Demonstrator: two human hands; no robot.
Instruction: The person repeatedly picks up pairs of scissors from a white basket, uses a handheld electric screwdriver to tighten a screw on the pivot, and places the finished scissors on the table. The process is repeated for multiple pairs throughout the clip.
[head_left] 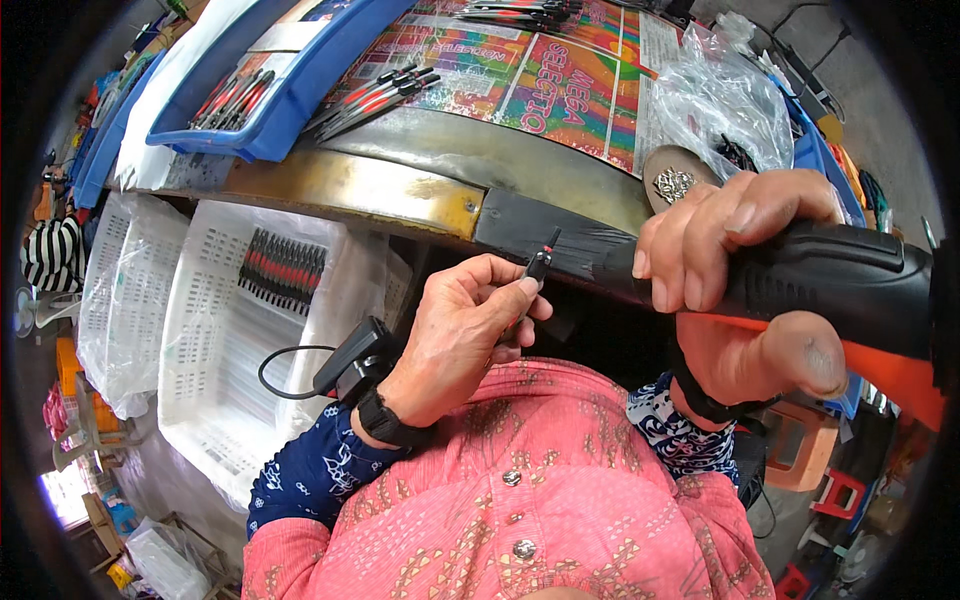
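Note:
My left hand (465, 330) pinches a slim black-and-red pen-like piece (538, 265) between thumb and fingers, its thin tip pointing up near the bench edge. Its lower part is hidden in the fingers. On the right, my right hand (730, 250) is closed around a black-and-orange power tool (820, 275), fingers over the top and thumb underneath. The tool's working end is hard to make out. Just beyond these fingers, a round dish (655, 165) carries a heap of small silvery metal parts (675, 184).
A blue tray (265, 135) with similar black-and-red pieces stands at the far left of the bench. Loose pieces (380, 95) lie beside it on colourful printed sheets (570, 95). Clear plastic bags (725, 95) are at the far right. A white crate (205, 350) below left holds a row of pieces.

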